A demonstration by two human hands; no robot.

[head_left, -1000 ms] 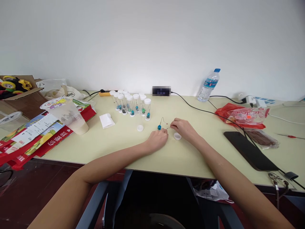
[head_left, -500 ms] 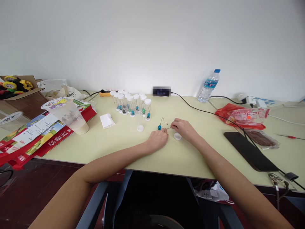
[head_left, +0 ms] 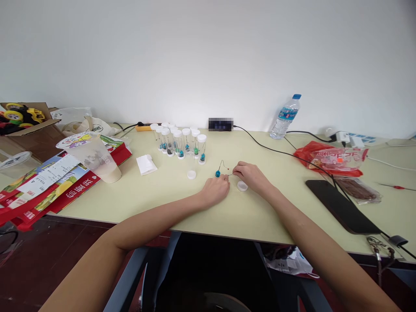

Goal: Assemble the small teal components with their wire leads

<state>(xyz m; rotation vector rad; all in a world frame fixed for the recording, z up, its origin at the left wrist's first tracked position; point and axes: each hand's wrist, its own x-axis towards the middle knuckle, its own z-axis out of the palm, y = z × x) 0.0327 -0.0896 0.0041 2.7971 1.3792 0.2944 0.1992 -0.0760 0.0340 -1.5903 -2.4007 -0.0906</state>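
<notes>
A small blue piece [head_left: 217, 173] with a bent thin wire rising from it shows just beyond the fingertips of my left hand [head_left: 216, 190]. Those fingers are closed around one end of a thin wire [head_left: 230, 174]. The other end is pinched by my right hand [head_left: 250, 175], so the wire spans the short gap between both hands. Below the right fingers lies a white round cap [head_left: 242, 186]. Another white cap [head_left: 191, 174] rests left of the hands, under a clear tube. Several clear tubes with white lids [head_left: 202, 149] stand behind, holding blue, green and dark pieces.
Folded white paper [head_left: 146, 164] and a plastic cup [head_left: 97, 160] are at left, beside red packaging and a box [head_left: 35, 138]. A bottle [head_left: 286, 117] leans on the wall. To the right are a black phone [head_left: 341, 207], a red bag [head_left: 331, 158] and cables.
</notes>
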